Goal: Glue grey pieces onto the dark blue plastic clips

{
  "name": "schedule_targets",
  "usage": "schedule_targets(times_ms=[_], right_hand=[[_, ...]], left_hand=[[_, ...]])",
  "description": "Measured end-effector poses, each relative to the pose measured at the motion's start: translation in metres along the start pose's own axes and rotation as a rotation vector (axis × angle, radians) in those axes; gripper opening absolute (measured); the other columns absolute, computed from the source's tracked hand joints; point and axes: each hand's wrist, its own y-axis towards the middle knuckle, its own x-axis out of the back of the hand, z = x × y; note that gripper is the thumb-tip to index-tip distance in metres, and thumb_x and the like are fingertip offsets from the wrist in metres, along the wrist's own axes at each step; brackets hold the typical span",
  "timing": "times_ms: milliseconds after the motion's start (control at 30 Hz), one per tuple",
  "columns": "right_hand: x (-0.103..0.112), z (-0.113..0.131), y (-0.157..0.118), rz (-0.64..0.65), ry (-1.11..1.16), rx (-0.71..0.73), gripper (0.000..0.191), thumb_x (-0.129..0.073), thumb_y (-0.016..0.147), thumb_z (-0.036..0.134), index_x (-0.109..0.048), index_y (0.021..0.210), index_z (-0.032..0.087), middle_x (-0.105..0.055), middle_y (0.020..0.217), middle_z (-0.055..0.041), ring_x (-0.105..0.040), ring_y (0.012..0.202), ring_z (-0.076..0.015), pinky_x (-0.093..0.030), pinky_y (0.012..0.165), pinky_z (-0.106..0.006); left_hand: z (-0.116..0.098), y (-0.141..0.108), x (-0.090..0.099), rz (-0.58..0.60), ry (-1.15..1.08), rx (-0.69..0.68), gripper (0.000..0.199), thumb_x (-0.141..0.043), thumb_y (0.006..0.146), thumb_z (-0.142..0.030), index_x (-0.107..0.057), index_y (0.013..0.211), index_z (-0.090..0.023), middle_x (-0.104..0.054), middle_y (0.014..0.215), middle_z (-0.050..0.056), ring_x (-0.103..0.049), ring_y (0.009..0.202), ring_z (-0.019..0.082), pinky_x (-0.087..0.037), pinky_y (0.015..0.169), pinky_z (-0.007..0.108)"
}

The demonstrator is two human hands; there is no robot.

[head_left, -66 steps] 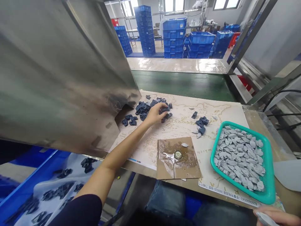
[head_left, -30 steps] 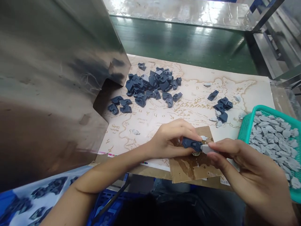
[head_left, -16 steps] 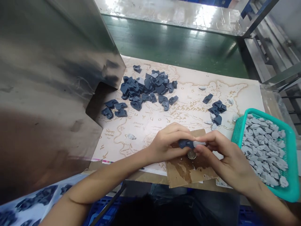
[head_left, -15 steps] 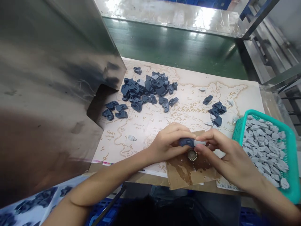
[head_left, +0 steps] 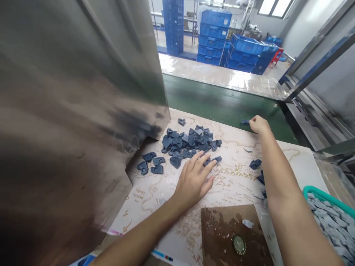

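Note:
My right hand point(head_left: 259, 125) reaches out over the near side of the green belt, its fingers pinched at a small dark blue plastic part point(head_left: 245, 122). My left hand point(head_left: 194, 177) is open with fingers spread, its fingertips at loose dark blue parts along the front edge of a pile point(head_left: 174, 142). Whether those fingertips touch a part, I cannot tell. Nearer to me lies a brown, stained cardboard sheet point(head_left: 213, 225), bearing a round metal-rimmed piece point(head_left: 239, 245) and a small light grey piece point(head_left: 247, 224).
A large metal panel point(head_left: 83, 111) stands along the left. The green belt point(head_left: 199, 96) runs behind the map-printed sheet point(head_left: 177, 195). A teal basket point(head_left: 330, 199) of grey pieces sits at the right. Several blue crates point(head_left: 213, 35) are stacked beyond.
My hands have parted: the right went forward to the belt, the left to the pile. Both had been on a dark blue part with a grey piece above the cardboard. The view tilted up.

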Motion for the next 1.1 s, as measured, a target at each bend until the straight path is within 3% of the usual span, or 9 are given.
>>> schedule_targets(times_ms=[167,333,433,500,567,667,767,900,1100], right_hand=[[0.051,-0.026,-0.04,-0.029,-0.169,0.162,0.03,-0.048,0.09,0.038,-0.062,0.089,0.012,-0.066,0.096,-0.0167,-0.063,0.091,-0.0246,-0.037,0.061,-0.03],[0.103,-0.092,-0.122,0.119,-0.338,0.254,0.03,-0.06,0.079,0.04,-0.057,0.056,0.02,-0.062,0.059,-0.0084,-0.054,0.052,-0.0198,-0.03,0.048,-0.03],[0.099,-0.169,-0.183,0.513,-0.363,0.243,0.021,-0.071,0.065,0.045,-0.064,0.057,0.026,-0.063,0.059,-0.0099,-0.059,0.051,-0.0261,-0.041,0.046,-0.037],[0.084,-0.216,-0.221,0.461,-0.203,0.299,0.023,-0.076,0.057,0.044,-0.072,0.076,0.031,-0.068,0.076,-0.014,-0.066,0.065,-0.0327,-0.05,0.054,-0.042],[0.067,-0.245,-0.25,0.304,-0.06,0.358,0.031,-0.069,0.07,0.048,-0.073,0.097,0.034,-0.068,0.096,-0.0159,-0.068,0.083,-0.0347,-0.054,0.061,-0.043],[0.056,-0.25,-0.272,0.154,0.012,0.431,0.027,-0.06,0.082,0.048,-0.072,0.1,0.032,-0.068,0.097,-0.0148,-0.067,0.084,-0.0342,-0.054,0.061,-0.043],[0.063,-0.233,-0.278,0.057,0.104,0.492,0.021,-0.062,0.082,0.041,-0.072,0.096,0.029,-0.07,0.092,-0.0127,-0.067,0.075,-0.0328,-0.054,0.061,-0.043],[0.072,-0.218,-0.28,0.004,0.379,0.309,0.02,-0.067,0.082,0.037,-0.073,0.098,0.028,-0.072,0.088,-0.0076,-0.067,0.067,-0.0253,-0.055,0.057,-0.033],[0.069,-0.207,-0.282,0.076,0.504,0.097,0.035,-0.069,0.079,0.054,-0.07,0.08,0.019,-0.07,0.081,-0.0086,-0.067,0.067,-0.0222,-0.059,0.06,-0.032]], left_hand=[[0.015,0.005,0.001,0.209,0.17,0.108,0.038,-0.053,0.09,-0.031,-0.056,0.127,-0.021,-0.045,0.144,0.014,-0.038,0.136,0.033,-0.041,0.106,0.054],[0.011,0.008,0.006,0.32,0.084,0.154,0.036,-0.063,0.085,-0.032,-0.062,0.118,-0.017,-0.046,0.143,0.017,-0.037,0.136,0.035,-0.034,0.109,0.06],[0.005,0.008,0.007,0.3,-0.019,0.141,0.029,-0.065,0.082,-0.027,-0.063,0.108,-0.016,-0.059,0.127,0.015,-0.049,0.125,0.031,-0.033,0.11,0.057],[0.003,0.007,0.006,0.252,-0.105,0.13,0.027,-0.065,0.079,-0.023,-0.063,0.105,-0.015,-0.062,0.119,0.014,-0.055,0.118,0.029,-0.037,0.108,0.054],[0.002,0.005,0.004,0.18,-0.193,0.133,0.029,-0.064,0.078,-0.022,-0.062,0.106,-0.015,-0.059,0.124,0.016,-0.055,0.118,0.029,-0.042,0.104,0.051],[0.001,0.002,0.002,0.064,-0.342,0.177,0.029,-0.059,0.079,-0.02,-0.06,0.107,-0.018,-0.051,0.134,0.016,-0.049,0.126,0.028,-0.043,0.104,0.048],[-0.004,0.0,0.003,0.007,-0.599,0.337,0.03,-0.057,0.078,-0.024,-0.056,0.107,-0.019,-0.059,0.119,0.012,-0.06,0.112,0.024,-0.048,0.098,0.044],[-0.012,0.003,0.007,0.108,-1.077,0.697,0.05,-0.064,0.066,-0.032,-0.046,0.111,-0.02,-0.062,0.09,0.003,-0.063,0.067,0.013,-0.056,0.061,0.027],[-0.019,0.008,0.016,0.217,-1.301,0.978,0.05,-0.071,0.058,-0.038,-0.052,0.101,-0.02,-0.059,0.08,-0.001,-0.055,0.06,0.009,-0.052,0.046,0.018]])
